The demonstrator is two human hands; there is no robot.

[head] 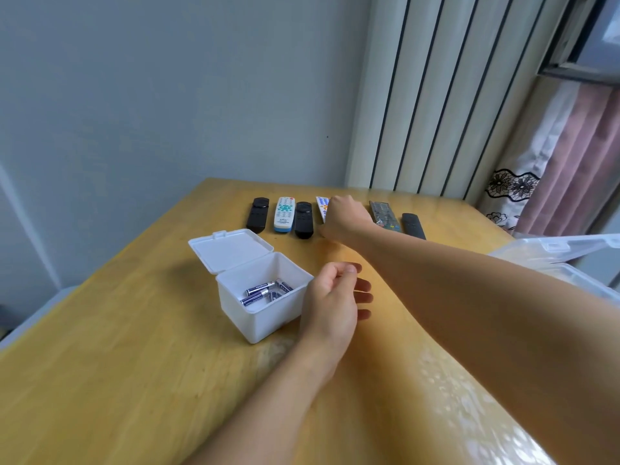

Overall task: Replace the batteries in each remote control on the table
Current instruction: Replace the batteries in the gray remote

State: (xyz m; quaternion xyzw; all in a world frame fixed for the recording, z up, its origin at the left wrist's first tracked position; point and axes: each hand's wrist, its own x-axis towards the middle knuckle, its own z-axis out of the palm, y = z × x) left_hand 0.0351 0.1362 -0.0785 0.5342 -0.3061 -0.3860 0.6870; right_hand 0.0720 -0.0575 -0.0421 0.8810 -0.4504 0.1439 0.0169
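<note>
Your right hand (345,214) closes over the white remote (321,205) — grip unclear; left hand (330,298) hangs loose, empty. Next — lift it, flip, slide the cover.

Right hand (347,214) reaches far forward; left hand (330,302) hovers, loosely curled.

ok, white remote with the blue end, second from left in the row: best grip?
Pinch the white remote across its long side edges near the middle, coming from above. It lies flat, buttons up, with a black remote and another black remote close on either side, so fingers must slip into narrow gaps.
</note>
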